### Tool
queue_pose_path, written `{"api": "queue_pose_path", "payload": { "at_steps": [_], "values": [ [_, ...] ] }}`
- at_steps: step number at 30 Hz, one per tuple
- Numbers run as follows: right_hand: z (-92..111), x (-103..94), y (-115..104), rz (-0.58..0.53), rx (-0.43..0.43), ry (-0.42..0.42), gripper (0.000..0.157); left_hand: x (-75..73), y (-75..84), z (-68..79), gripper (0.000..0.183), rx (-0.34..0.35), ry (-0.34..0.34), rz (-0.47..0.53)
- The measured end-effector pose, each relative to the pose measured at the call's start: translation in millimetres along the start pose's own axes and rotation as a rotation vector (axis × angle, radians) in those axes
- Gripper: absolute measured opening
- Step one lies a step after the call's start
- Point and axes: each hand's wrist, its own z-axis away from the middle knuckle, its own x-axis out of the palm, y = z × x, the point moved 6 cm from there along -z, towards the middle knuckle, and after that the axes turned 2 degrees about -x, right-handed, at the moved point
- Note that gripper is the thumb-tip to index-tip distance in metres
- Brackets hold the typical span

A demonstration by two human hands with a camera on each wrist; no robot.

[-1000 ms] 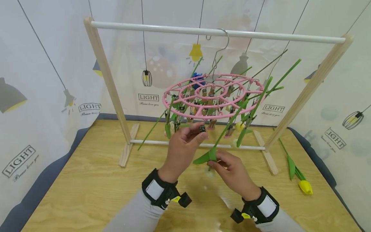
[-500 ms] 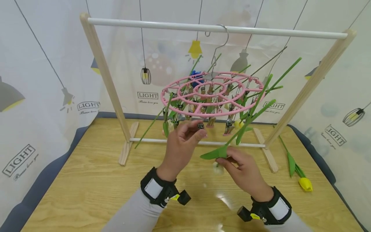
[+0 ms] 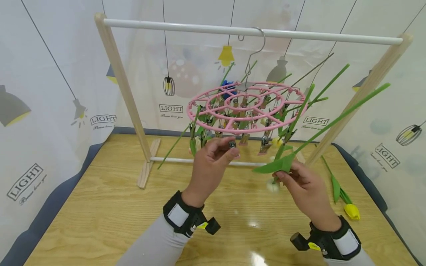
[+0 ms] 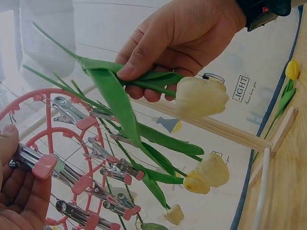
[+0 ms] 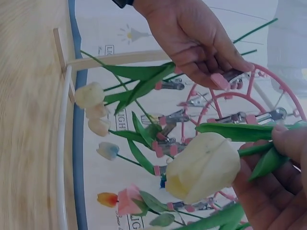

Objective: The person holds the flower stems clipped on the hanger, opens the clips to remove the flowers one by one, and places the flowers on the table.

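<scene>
Head view: white tulip [image 3: 273, 186], one, shifted rightward over the past second.
I log its stem swung to the right of the pink hanger [image 3: 240, 131], farther from the clip [image 4: 42, 165]; I judge it unclipped. Right hand [image 3: 307, 192]: curled, pinching the tulip's leafy stem above the counter [image 3: 116, 218]. Left hand [image 3: 209, 168]: unmoved, pinching the clip near the hanger's front edge.

Wood-grain table [image 3: 100, 207] w/ single yellow tulip [image 3: 351, 211] lying nr R edge, bloom twd viewer. Behind: pale backdrop [image 3: 66, 33], printed w/ grey lampshades [image 3: 11, 107], yellow lamp [image 3: 226, 56], caged bulbs [image 3: 169, 86] & "LIGHT" lettering [image 3: 24, 181]; dk blue-grey btm band [image 3: 51, 210].
</scene>
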Motion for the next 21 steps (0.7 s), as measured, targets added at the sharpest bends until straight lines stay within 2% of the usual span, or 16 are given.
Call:
{"api": "queue_pose_path", "payload": {
  "at_steps": [2,4,6,9,11,18,21],
  "values": [
    [0,-6.5,3,-0.062,0.024,0.019,0.031,-0.8,-0.1,0.1,0.033,0.001,0.007,0.001],
    [1,-13.2,6,-0.064,0.047,0.037,0.028,-1.5,0.2,0.1,0.033,0.007,0.013,-0.005],
    [3,-20.1,10,-0.034,0.100,0.056,0.025,-2.0,1.2,-0.1,0.032,0.026,0.017,-0.009],
    [6,-31.2,16,0.087,0.190,0.063,0.021,-2.2,2.0,-0.1,0.032,0.055,0.016,-0.011],
    [8,-39.3,20,0.125,0.249,0.070,0.021,-2.2,2.4,0.0,0.033,0.063,0.012,-0.007],
    [12,-75.5,31,0.220,0.280,0.191,0.026,-3.7,3.0,-1.0,0.034,0.060,0.013,-0.007],
    [14,-89.3,38,0.234,0.315,0.202,0.028,-4.6,2.9,-1.2,0.033,0.058,0.011,-0.013]
  ]
}}
